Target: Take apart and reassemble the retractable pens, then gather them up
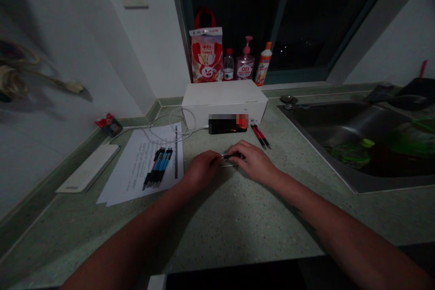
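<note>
Over the middle of the speckled green counter (217,222), my left hand (203,170) and my right hand (252,161) meet fingertip to fingertip. Both pinch a small, dark, thin object (227,157), mostly hidden by the fingers; it looks like a pen or part of one. To the left, several blue and black pens (162,165) lie on printed paper sheets (132,167). Two red and black pens (260,136) rest side by side beyond my right hand. A dark phone (227,126) leans on the white box's front, a white cable plugged into it.
A white box (222,95) stands at the back, with a red bag (206,56) and bottles (245,64) behind it. A metal sink (316,145) holding green items is at the right. At the left lie a white slab (89,168) and a small red packet (108,124).
</note>
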`<state>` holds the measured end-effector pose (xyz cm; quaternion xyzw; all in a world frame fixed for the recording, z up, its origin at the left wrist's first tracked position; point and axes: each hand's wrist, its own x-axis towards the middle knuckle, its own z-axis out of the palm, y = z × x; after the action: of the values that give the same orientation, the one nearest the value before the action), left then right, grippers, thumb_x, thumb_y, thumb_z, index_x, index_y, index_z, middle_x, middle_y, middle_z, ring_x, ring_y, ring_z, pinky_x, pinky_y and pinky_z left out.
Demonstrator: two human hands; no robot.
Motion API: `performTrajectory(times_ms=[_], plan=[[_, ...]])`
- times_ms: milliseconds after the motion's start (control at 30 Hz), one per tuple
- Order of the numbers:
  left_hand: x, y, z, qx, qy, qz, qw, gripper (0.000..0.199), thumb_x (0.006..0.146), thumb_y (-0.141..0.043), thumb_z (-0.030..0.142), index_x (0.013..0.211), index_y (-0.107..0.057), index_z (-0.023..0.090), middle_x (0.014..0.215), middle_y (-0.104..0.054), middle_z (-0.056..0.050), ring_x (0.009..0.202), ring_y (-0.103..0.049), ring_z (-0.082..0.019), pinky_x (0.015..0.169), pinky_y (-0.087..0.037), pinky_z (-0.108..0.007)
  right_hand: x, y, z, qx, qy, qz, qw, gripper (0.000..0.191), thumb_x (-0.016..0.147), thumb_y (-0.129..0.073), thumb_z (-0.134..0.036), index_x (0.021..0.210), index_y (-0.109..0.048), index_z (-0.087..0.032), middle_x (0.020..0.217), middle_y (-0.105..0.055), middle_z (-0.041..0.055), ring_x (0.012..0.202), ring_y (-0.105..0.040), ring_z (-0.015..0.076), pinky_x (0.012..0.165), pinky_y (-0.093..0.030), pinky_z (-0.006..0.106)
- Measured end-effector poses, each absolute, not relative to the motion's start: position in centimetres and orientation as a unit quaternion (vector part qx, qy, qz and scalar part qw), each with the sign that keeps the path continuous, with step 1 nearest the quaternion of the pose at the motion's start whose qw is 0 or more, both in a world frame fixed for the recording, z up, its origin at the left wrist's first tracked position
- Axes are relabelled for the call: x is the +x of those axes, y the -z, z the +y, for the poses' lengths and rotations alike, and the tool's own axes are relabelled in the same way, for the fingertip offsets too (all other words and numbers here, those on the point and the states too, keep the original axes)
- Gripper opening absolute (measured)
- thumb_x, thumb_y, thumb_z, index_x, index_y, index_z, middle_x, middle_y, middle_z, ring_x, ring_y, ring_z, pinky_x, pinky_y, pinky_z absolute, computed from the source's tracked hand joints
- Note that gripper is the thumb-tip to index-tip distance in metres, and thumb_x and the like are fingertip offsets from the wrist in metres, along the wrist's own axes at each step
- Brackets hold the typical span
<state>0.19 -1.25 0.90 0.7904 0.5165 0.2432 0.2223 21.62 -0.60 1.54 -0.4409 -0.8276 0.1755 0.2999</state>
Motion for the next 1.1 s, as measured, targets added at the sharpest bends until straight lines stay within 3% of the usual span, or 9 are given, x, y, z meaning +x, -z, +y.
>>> performTrajectory(times_ms=[133, 267, 433, 600, 767, 933, 1100], plan=[[-0.1, -1.7, -1.0, 0.792, -0.196, 0.552, 0.172, 0.026, 0.099, -0.052, 0.022, 0.098, -0.077, 0.017, 0.096, -0.075, -0.009, 0.092, -0.068, -0.025, 0.081, -0.049, -0.035, 22.0, -1.6, -0.4, -0.437, -0.173, -0.823, 0.32, 0.009, 0.091, -0.071, -0.014, 0.098, -0.07, -0.02, 0.097, -0.068, 0.005, 0.093, -0.063, 0.0195, 0.08, -0.048, 0.031], [-1.0, -2.6, -0.8, 0.814, -0.071, 0.574, 0.062, 0.031, 0.097, -0.047, 0.013, 0.106, -0.076, 0.017, 0.103, -0.072, -0.013, 0.098, -0.067, -0.028, 0.081, -0.049, -0.036, 21.8, -1.5, -0.6, -0.409, -0.22, -0.854, 0.235, 0.011, 0.088, -0.075, -0.015, 0.098, -0.073, -0.02, 0.092, -0.068, 0.003, 0.086, -0.063, 0.0174, 0.076, -0.046, 0.029], [-1.4, -3.5, -0.9, 0.834, 0.007, 0.551, 0.002, 0.036, 0.091, -0.046, 0.002, 0.11, -0.074, 0.015, 0.109, -0.071, -0.017, 0.104, -0.065, -0.032, 0.086, -0.05, -0.04, 21.1, -1.6, -1.1, -0.371, -0.236, -0.882, 0.17, 0.012, 0.086, -0.078, -0.015, 0.096, -0.074, -0.02, 0.093, -0.07, 0.0034, 0.092, -0.064, 0.0195, 0.082, -0.047, 0.032], [-1.0, -3.8, -1.5, 0.849, 0.002, 0.529, 0.007, 0.031, 0.091, -0.047, 0.005, 0.099, -0.075, 0.014, 0.102, -0.07, -0.017, 0.102, -0.064, -0.033, 0.086, -0.05, -0.041, 21.0, -1.5, -1.3, -0.366, -0.241, -0.888, 0.141, 0.015, 0.085, -0.078, -0.014, 0.099, -0.075, -0.02, 0.098, -0.071, 0.0045, 0.095, -0.065, 0.0206, 0.083, -0.047, 0.033], [-0.9, -3.1, -1.7, 0.838, -0.019, 0.544, 0.033, 0.033, 0.089, -0.047, 0.004, 0.104, -0.074, 0.014, 0.104, -0.07, -0.016, 0.099, -0.066, -0.031, 0.082, -0.049, -0.039, 21.2, -1.6, -1.3, -0.376, -0.231, -0.886, 0.142, 0.02, 0.083, -0.08, -0.016, 0.101, -0.076, -0.022, 0.097, -0.07, 0.004, 0.094, -0.064, 0.0206, 0.083, -0.046, 0.033], [-0.6, -2.5, -1.9, 0.815, -0.068, 0.572, 0.062, 0.028, 0.096, -0.045, 0.014, 0.098, -0.073, 0.018, 0.096, -0.071, -0.014, 0.088, -0.068, -0.028, 0.073, -0.046, -0.036, 21.6, -1.8, -1.1, -0.402, -0.217, -0.876, 0.158, 0.007, 0.087, -0.076, -0.02, 0.093, -0.073, -0.02, 0.087, -0.065, 0.002, 0.08, -0.06, 0.0165, 0.072, -0.041, 0.028], [0.0, -2.5, -2.6, 0.82, -0.137, 0.543, 0.116, 0.016, 0.089, -0.055, 0.016, 0.094, -0.07, 0.02, 0.093, -0.072, -0.01, 0.084, -0.067, -0.025, 0.071, -0.044, -0.033, 21.8, -1.8, -1.1, -0.416, -0.197, -0.875, 0.147, 0.004, 0.086, -0.073, -0.018, 0.085, -0.069, -0.019, 0.082, -0.063, 0.0005, 0.073, -0.055, 0.0144, 0.066, -0.035, 0.026]])
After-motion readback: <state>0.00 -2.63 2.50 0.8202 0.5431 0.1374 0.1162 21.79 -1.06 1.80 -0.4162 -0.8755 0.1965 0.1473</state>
